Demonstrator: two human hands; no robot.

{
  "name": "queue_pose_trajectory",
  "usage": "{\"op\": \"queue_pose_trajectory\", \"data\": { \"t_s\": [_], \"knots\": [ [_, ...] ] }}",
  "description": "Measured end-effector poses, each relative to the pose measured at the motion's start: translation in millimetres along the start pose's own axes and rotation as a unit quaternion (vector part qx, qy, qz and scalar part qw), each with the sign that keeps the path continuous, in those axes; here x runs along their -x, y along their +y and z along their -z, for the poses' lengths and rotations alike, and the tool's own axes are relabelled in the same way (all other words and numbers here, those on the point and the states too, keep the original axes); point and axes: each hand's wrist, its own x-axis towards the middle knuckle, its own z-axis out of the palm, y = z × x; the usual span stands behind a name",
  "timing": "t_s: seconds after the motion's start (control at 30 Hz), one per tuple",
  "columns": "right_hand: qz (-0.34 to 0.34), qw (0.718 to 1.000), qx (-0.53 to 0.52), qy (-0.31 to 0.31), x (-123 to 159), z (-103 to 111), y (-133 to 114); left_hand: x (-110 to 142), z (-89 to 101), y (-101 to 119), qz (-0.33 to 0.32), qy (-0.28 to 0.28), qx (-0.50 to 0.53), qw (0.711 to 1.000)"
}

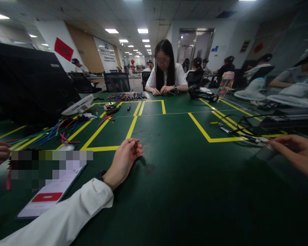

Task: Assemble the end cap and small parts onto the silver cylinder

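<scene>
Nothing is being held in either grip: the left hand point(124, 160) is resting on the green desk point(184, 191) with fingers loosely curled and empty, white sleeve point(66, 218) lying behind it. At the frame's right edge, the right hand point(296, 152) is hovering, fingers spread, just above a dark flat object point(265, 153), too blurred to name. Bare desk is lying between both hands. A phone point(50, 194) is lying just left of the sleeve; coloured wires point(53, 135) are spreading beyond it.
</scene>
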Motion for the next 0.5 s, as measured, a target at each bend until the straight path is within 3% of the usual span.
{"op": "queue_pose_trajectory", "data": {
  "t_s": [0.2,0.37,0.5],
  "knots": [
    [-0.031,0.998,-0.034,-0.033,-2,4,-6,0,0.0,0,0.0,-0.002,0.003,1.0],
    [-0.049,0.995,-0.078,0.037,-5,4,11,-1,0.0,0,0.002,-0.008,0.009,1.0],
    [-0.041,0.995,-0.089,-0.02,-4,8,7,1,-0.3,1,0.003,-0.01,0.007,1.0]
  ]
}}
